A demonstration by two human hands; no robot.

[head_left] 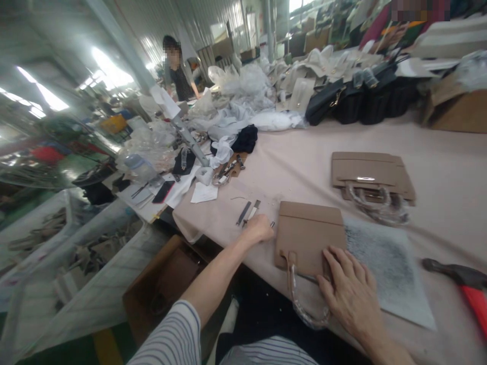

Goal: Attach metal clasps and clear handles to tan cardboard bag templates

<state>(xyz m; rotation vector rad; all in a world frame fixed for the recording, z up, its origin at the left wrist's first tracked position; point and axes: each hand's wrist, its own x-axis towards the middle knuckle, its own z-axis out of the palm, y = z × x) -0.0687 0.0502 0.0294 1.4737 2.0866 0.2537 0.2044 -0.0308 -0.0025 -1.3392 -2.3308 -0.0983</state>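
A tan handbag (310, 233) lies flat at the table's near edge, its plastic-wrapped handle (304, 309) hanging over the edge. My right hand (352, 289) rests flat on the bag's near right corner, fingers spread. My left hand (258, 228) is curled just left of the bag, fingers closed on a small metal piece I cannot make out. Two thin metal strips (247, 212) lie just beyond that hand.
A grey pad (384, 258) lies under the bag. A second tan bag (371, 175) sits farther back. A red-handled hammer (462, 284) lies at the right. Black bags (357, 99), cloth and plastic pile up at the back. A person (178, 68) stands far left.
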